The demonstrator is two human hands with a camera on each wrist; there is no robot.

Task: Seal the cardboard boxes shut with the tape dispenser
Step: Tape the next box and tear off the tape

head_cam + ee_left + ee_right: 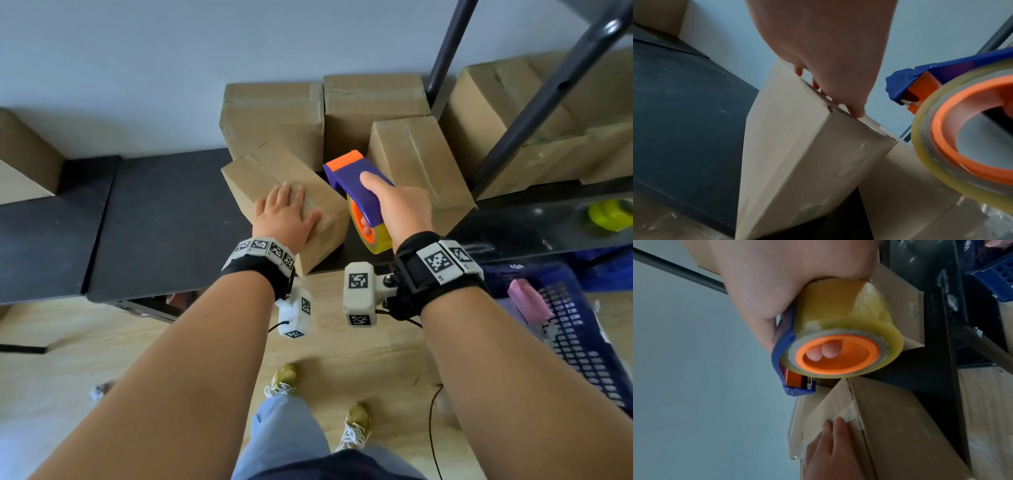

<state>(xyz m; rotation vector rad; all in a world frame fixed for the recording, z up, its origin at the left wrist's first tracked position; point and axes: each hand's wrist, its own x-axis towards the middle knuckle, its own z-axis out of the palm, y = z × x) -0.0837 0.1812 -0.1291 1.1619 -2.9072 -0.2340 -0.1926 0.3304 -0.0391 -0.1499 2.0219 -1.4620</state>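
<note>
Black table | left hand flat on cardboard box | right hand fingers gripping tape dispenser

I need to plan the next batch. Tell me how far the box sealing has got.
Done: the box under the left hand already shows clear tape along its top seam, and the two boxes at the wall carry tape bands. In hand: the left hand lies flat on the front box while the right hand holds the tape dispenser lifted beside it. Left: whether other boxes still need tape cannot be told.
</note>
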